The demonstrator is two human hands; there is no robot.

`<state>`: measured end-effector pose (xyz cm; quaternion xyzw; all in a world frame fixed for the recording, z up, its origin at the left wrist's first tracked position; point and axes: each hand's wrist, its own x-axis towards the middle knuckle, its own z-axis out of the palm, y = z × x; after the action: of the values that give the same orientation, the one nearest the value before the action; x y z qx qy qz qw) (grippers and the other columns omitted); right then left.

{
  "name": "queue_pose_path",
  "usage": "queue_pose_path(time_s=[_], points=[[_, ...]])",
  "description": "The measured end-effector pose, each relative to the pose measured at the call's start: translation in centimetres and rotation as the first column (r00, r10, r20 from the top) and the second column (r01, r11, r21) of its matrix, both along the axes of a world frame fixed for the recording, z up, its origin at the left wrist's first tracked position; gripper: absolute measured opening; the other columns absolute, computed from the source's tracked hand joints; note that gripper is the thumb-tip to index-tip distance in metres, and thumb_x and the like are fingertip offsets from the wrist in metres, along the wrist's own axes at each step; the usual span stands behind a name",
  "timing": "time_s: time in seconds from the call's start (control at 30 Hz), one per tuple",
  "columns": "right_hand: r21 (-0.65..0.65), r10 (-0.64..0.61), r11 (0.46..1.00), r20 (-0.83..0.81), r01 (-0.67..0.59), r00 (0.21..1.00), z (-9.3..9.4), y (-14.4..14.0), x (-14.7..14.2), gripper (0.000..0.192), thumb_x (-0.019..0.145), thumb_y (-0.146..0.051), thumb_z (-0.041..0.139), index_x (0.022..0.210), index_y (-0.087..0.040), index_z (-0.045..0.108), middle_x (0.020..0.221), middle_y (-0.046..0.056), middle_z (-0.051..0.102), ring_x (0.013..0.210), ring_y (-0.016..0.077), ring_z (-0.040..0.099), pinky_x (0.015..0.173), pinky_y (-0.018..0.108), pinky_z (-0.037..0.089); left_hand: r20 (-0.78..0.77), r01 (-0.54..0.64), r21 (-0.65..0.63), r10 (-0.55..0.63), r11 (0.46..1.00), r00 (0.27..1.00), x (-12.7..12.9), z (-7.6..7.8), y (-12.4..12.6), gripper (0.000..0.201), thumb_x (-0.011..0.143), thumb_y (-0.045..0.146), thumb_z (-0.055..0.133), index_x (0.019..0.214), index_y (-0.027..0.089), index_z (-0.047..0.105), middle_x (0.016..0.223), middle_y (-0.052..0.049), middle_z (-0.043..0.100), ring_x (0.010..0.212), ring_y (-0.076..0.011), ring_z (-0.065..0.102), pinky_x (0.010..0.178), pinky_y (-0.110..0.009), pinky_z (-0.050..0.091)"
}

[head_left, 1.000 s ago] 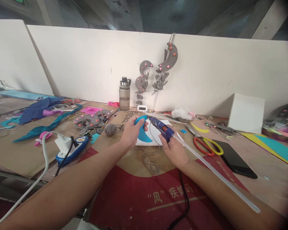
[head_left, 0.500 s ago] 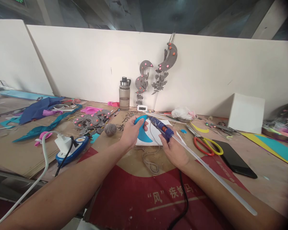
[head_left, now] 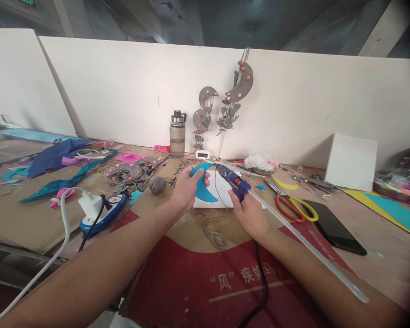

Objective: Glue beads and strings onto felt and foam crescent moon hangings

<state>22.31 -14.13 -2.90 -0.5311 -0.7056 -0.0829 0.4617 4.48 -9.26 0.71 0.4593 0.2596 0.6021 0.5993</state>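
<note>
My left hand [head_left: 184, 189] grips a blue crescent-shaped foam piece [head_left: 203, 191], holding it above a white sheet [head_left: 222, 191] on the table. My right hand [head_left: 249, 214] holds a blue hot glue gun [head_left: 233, 181] whose nozzle points at the crescent's upper tip. A long clear glue stick [head_left: 307, 246] sticks out of the gun's back toward the lower right. The gun's black cord [head_left: 263, 282] runs down over the red printed sheet.
Red and yellow scissors [head_left: 295, 207] and a black phone [head_left: 333, 225] lie to the right. A power strip [head_left: 100, 214], a yarn ball [head_left: 157, 184], grey felt pieces [head_left: 130, 173] and a water bottle [head_left: 177, 134] lie to the left. Grey moon mobiles [head_left: 225, 105] hang on the white wall. A twine loop [head_left: 213, 232] lies below.
The glue gun's nozzle has shifted slightly up and right along the crescent's tip. The left hand has hardly moved.
</note>
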Motion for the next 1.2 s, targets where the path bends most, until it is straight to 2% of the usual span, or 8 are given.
queue_pose_path(time_s=[0.13, 0.43, 1.2], points=[[0.024, -0.029, 0.999, -0.014, 0.029, 0.999, -0.05, 0.1, 0.08, 0.039, 0.095, -0.045, 0.043, 0.124, -0.02, 0.048, 0.112, 0.013, 0.063, 0.095, 0.0269, 0.065, 0.085, 0.044, 0.052, 0.058, -0.001, -0.017, 0.002, 1.0, 0.998, -0.04, 0.02, 0.1, 0.03, 0.07, 0.036, 0.075, 0.081, 0.016, 0.055, 0.073, -0.001, 0.062, 0.057, -0.0086, 0.055, 0.054, -0.022, 0.046], [0.036, 0.003, 0.999, 0.018, -0.003, 1.0, 0.04, -0.32, -0.24, 0.039, 0.095, -0.043, 0.043, 0.127, -0.021, 0.046, 0.114, 0.012, 0.063, 0.099, 0.0259, 0.064, 0.086, 0.04, 0.052, 0.13, 0.041, -0.091, -0.029, 0.995, 0.991, 0.01, 0.02, 0.38, 0.032, 0.067, 0.032, 0.079, 0.082, 0.015, 0.056, 0.073, 0.0, 0.063, 0.057, -0.0083, 0.055, 0.056, -0.024, 0.047], [0.001, 0.011, 1.0, 0.015, -0.011, 1.0, 0.03, -0.44, -0.29, 0.041, 0.095, -0.042, 0.043, 0.128, -0.017, 0.046, 0.116, 0.014, 0.062, 0.103, 0.0275, 0.063, 0.09, 0.044, 0.052, 0.18, 0.112, -0.065, -0.099, 0.992, 0.979, -0.06, -0.14, 0.54, 0.033, 0.066, 0.031, 0.081, 0.081, 0.015, 0.057, 0.074, 0.0, 0.061, 0.058, -0.0079, 0.054, 0.058, -0.024, 0.046]])
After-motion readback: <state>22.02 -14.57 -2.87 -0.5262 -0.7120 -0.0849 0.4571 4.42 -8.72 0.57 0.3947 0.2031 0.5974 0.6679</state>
